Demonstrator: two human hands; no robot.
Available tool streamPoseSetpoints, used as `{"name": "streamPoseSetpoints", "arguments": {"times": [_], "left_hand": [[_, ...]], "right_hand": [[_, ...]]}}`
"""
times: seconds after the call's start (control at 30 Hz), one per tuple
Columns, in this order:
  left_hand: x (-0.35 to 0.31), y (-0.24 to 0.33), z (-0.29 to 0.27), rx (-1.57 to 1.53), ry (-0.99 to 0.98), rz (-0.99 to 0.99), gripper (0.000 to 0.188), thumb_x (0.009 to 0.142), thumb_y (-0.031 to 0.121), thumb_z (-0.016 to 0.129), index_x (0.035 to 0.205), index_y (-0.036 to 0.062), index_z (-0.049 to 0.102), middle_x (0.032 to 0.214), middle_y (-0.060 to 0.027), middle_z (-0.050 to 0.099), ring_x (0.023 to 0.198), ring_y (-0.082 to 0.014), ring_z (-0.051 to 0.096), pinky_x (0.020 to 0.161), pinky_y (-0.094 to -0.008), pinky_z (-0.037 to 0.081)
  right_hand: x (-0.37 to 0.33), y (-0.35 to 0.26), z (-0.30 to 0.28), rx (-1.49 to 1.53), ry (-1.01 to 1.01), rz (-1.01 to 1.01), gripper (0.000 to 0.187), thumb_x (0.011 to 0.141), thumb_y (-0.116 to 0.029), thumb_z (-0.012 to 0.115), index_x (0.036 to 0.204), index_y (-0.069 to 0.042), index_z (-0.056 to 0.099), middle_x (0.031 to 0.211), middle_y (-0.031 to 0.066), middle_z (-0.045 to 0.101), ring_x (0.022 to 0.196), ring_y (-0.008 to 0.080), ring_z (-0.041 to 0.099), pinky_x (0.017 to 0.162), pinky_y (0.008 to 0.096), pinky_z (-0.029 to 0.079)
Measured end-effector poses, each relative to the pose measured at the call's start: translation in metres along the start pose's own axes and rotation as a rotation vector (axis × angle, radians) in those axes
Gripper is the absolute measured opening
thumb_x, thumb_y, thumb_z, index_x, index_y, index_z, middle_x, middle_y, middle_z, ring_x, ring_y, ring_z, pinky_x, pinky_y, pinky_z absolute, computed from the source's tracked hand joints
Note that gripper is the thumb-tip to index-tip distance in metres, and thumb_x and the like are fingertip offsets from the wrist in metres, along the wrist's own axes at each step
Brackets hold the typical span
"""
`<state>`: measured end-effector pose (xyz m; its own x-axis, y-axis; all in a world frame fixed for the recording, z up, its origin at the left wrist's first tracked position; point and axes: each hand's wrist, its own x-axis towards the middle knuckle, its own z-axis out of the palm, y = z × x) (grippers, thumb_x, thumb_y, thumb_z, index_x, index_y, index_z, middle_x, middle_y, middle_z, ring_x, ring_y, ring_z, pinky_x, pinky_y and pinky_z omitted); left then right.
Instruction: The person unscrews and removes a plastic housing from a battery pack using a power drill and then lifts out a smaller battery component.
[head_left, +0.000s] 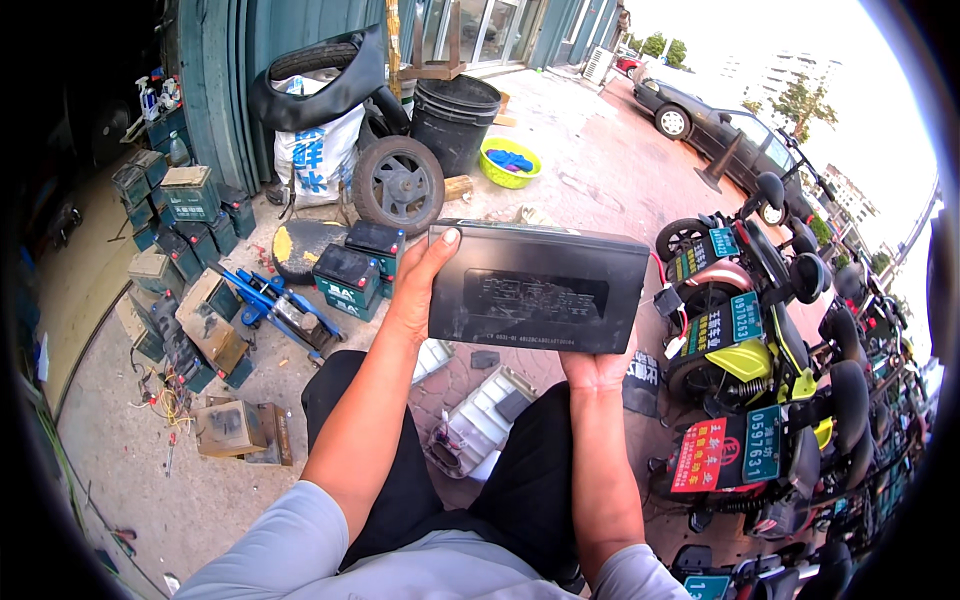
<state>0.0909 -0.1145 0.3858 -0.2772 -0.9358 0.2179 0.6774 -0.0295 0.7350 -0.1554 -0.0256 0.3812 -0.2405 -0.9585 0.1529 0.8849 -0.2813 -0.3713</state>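
In front of my chest I hold a black rectangular battery pack, its broad marked side facing me. My left hand grips its left end, with the thumb on the near face at the upper corner. My right hand is under the lower right edge, its fingers hidden behind the pack. Past the right end hangs a cable with a connector, red and white wires on it. Below, between my knees, a pale plastic casing lies on the brick paving, partly covered by my legs.
Several dark green batteries and cardboard boxes stand at left, near a blue floor jack. Ahead are a wheel, a black bin and a yellow-green basin. Parked electric bikes line the right; a dark car stands beyond.
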Motion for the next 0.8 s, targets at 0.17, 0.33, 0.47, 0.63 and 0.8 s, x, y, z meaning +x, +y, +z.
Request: {"name": "streamPoseSetpoints", "arguments": {"times": [0.17, 0.33, 0.47, 0.63, 0.8], "left_hand": [[0.0, 0.001, 0.0, -0.004, -0.014, 0.003, 0.049, 0.103, 0.039, 0.071, 0.129, -0.0014, 0.067, 0.113, -0.0101, 0.073, 0.097, -0.0154, 0.073, 0.085, -0.0293, 0.06], [0.001, -0.001, -0.001, -0.121, 0.004, -0.015, 0.052, 0.103, 0.044, 0.071, 0.129, -0.0012, 0.069, 0.119, -0.0137, 0.075, 0.104, -0.0219, 0.075, 0.093, -0.0361, 0.061], [0.0, 0.001, 0.002, -0.341, 0.052, -0.081, 0.049, 0.101, 0.042, 0.075, 0.131, 0.0038, 0.068, 0.121, -0.0135, 0.075, 0.109, -0.0269, 0.074, 0.098, -0.0428, 0.06], [0.002, -0.003, 0.002, -0.402, 0.047, -0.109, 0.055, 0.101, 0.045, 0.074, 0.133, 0.0022, 0.067, 0.124, -0.0154, 0.075, 0.11, -0.028, 0.074, 0.099, -0.0442, 0.061], [0.004, -0.01, 0.001, -0.477, -0.004, -0.146, 0.052, 0.1, 0.045, 0.075, 0.131, 0.0035, 0.068, 0.124, -0.0151, 0.076, 0.111, -0.0292, 0.075, 0.099, -0.0461, 0.061]], "right_hand": [[0.0, 0.0, 0.003, -0.021, 0.0, -0.009, 0.042, 0.106, -0.029, 0.049, 0.131, -0.003, 0.07, 0.131, 0.0142, 0.073, 0.123, 0.0328, 0.066, 0.111, 0.0488, 0.051], [-0.002, -0.002, 0.01, -0.052, -0.131, -0.046, 0.048, 0.11, -0.036, 0.047, 0.138, -0.002, 0.065, 0.139, 0.0136, 0.069, 0.131, 0.032, 0.061, 0.117, 0.0486, 0.044], [-0.018, 0.001, 0.041, -0.094, -0.306, -0.073, 0.064, 0.113, -0.047, 0.048, 0.156, 0.0, 0.051, 0.158, 0.0137, 0.056, 0.147, 0.0307, 0.049, 0.127, 0.0471, 0.031], [-0.025, -0.005, 0.032, -0.136, -0.337, -0.109, 0.068, 0.109, -0.051, 0.057, 0.157, -0.002, 0.051, 0.162, 0.0113, 0.054, 0.152, 0.0284, 0.046, 0.13, 0.0482, 0.027], [-0.028, -0.009, 0.029, -0.219, -0.363, -0.135, 0.076, 0.103, -0.049, 0.069, 0.158, -0.001, 0.048, 0.163, 0.0118, 0.053, 0.152, 0.0289, 0.046, 0.131, 0.0478, 0.026]]}}
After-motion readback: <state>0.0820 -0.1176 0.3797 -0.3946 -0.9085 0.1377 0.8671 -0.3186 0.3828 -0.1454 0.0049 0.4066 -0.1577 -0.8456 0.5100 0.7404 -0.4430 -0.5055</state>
